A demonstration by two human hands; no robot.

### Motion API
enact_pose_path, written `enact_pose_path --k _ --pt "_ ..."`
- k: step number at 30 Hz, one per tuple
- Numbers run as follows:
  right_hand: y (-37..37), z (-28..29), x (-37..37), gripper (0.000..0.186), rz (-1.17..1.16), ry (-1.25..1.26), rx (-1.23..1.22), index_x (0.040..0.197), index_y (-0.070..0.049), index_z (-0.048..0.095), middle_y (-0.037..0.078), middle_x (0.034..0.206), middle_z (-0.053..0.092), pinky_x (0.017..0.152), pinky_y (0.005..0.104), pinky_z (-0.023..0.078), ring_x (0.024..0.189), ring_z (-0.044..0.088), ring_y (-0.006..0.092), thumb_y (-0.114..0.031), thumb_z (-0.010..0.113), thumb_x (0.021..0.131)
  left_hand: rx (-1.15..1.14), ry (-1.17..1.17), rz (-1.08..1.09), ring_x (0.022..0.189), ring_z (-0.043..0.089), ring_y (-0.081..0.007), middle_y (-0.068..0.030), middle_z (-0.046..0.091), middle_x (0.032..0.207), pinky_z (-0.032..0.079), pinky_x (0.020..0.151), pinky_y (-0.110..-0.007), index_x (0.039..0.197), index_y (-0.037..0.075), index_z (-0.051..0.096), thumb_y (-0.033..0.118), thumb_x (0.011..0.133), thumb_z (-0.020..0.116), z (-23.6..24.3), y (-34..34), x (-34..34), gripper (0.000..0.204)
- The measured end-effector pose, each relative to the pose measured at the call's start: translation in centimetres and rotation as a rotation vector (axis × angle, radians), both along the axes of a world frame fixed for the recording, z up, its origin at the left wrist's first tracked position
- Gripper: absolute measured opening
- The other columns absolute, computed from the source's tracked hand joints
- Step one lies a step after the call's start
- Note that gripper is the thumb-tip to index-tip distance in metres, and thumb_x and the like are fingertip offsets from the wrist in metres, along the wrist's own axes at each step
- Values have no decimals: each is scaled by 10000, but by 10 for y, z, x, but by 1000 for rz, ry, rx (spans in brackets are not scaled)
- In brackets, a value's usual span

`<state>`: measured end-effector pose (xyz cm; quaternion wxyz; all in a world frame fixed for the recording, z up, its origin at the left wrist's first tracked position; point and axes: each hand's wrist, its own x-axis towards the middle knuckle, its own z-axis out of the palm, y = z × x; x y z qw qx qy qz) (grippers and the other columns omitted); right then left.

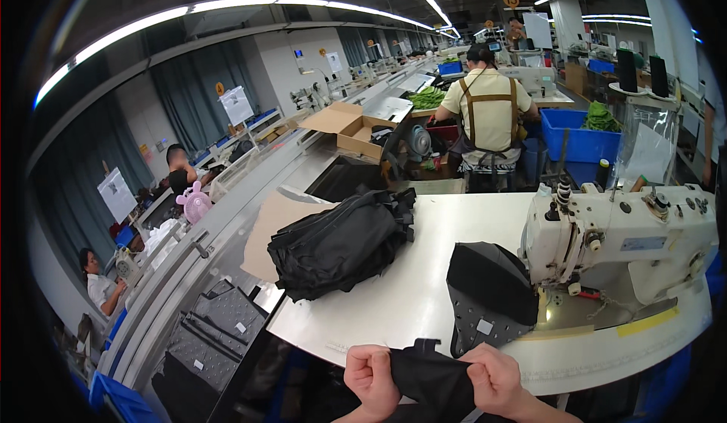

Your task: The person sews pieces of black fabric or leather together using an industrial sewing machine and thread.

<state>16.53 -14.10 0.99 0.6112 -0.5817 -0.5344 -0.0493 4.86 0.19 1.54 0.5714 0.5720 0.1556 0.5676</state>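
Black cloth (430, 380), white sewing machine (606, 234), blue bin (566, 137), black-and-grey dotted panel (488, 293)

round orange number sign (511, 0) overhead

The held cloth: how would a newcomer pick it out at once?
Find the white table with the sewing machine at its right. At the table's near edge, the left hand and right hand pinch a small black cloth. Unlike the black stack and dotted panel lying on the table, it alone is held.
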Motion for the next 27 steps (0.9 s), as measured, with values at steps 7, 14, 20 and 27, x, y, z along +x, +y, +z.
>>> enact_pose_path --k 7,14,20,27 --pt "-3 17 -7 226 155 280 -85 1106 22 617 119 1069 656 853 281 498 969 644 182 -128 636 938 123 62 -335 739 575 -56 -71 683 884 448 680 -182 999 -25 607 119 875 763 4 -9 -2 246" --pt "-11 3 -12 171 -46 113 -31 929 -14 654 82 794 657 545 256 491 627 628 152 -3 774 807 38 726 -716 777 665 -88 -84 741 872 522 686 -223 915 -40 718 -30 710 851 25 15 -7 244" --pt "-23 -6 12 295 -314 -157 -190 1071 -19 656 127 985 692 677 306 552 847 685 245 -76 774 806 300 597 -178 770 638 -95 -37 706 806 497 715 -223 857 -9 703 -6 760 820 33 16 2 152" --pt "-31 -39 66 705 -193 -520 -695 1507 -171 365 199 1526 363 1132 534 275 1379 320 502 -576 502 947 1518 223 441 639 585 -253 -38 450 614 539 649 -363 888 34 675 -56 672 778 98 57 92 256"
